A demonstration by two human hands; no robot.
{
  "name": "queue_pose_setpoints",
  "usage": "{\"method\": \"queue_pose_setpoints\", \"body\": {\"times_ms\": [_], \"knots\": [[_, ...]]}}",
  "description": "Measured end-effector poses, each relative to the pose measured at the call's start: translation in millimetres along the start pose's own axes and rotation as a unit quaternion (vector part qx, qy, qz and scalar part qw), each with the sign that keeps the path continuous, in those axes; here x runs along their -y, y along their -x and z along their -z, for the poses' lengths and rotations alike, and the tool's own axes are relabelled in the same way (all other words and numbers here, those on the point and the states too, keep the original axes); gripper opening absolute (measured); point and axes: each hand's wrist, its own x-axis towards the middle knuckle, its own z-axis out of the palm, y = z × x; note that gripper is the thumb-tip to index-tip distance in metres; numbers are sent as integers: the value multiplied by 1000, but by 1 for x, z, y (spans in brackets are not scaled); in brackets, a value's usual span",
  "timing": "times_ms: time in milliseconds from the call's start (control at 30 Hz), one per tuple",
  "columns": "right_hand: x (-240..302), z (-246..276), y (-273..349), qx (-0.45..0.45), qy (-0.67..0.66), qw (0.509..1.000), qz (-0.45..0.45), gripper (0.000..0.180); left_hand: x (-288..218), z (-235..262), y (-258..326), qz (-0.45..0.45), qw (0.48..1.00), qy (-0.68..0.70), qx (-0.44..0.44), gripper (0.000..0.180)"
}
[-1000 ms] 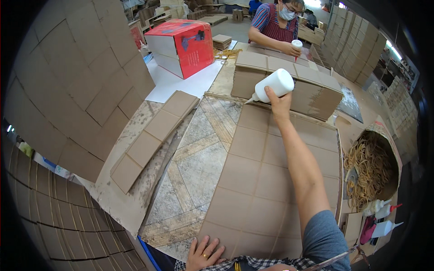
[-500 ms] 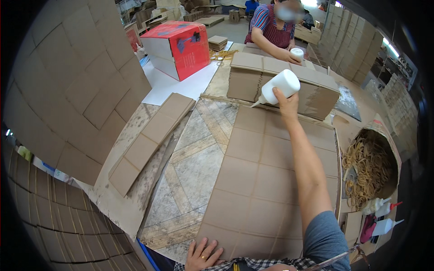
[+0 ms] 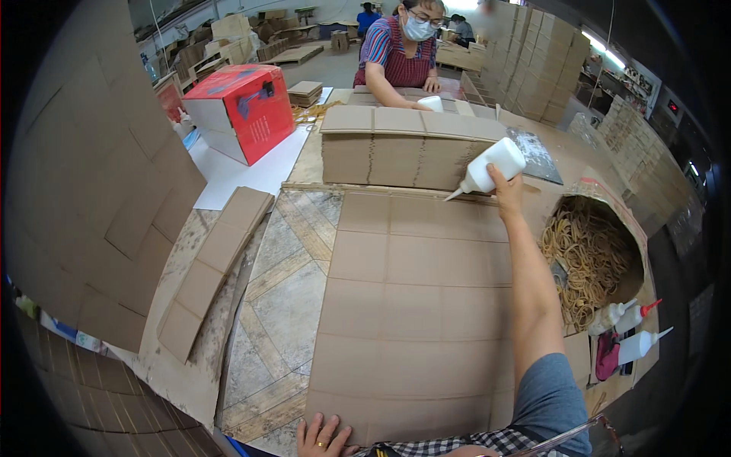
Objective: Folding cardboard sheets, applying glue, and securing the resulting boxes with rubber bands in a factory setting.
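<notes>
My right hand is closed round a white squeeze bottle, held tilted with its thin nozzle pointing down to the left. The nozzle tip is close to the far edge of a large brown cardboard sheet marked with a grid of creases; whether it touches cannot be told. At the near left corner of this sheet, my left hand lies flat with fingers spread. Just beyond the far edge stands a long stack of folded cardboard pieces.
Across the table a masked person handles another white bottle. A red and white box stands at far left, a creased cardboard strip nearer. On the right are a container of rubber bands and several nozzle bottles.
My right hand has carried the bottle rightward along the sheet's far edge. My left hand stays by the near corner. The view has shifted, and the other person's bottle is now tilted.
</notes>
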Motion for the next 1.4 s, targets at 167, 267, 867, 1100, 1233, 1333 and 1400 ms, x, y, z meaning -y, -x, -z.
{"method": "queue_pose_setpoints", "body": {"times_ms": [167,267,867,1100,1233,1333,1400], "knots": [[4,64,-8,-57,23,998,-11,49,7,-5,2,-15,1000,-2,1,49],[13,89,-8,-76,48,996,-4,51,11,-11,7,-31,999,-32,-21,48],[50,77,17,-174,55,979,93,63,12,-20,20,78,973,218,23,56],[77,-47,85,-36,-136,989,-47,45,-2,15,-4,32,998,-9,54,45],[67,-115,120,61,-126,990,-13,43,-7,19,-6,52,997,5,56,45],[73,-144,133,105,-137,985,-20,46,-8,20,-6,60,997,11,54,46],[74,-155,134,94,-142,985,-6,42,-8,19,-5,60,997,9,51,46]]}}
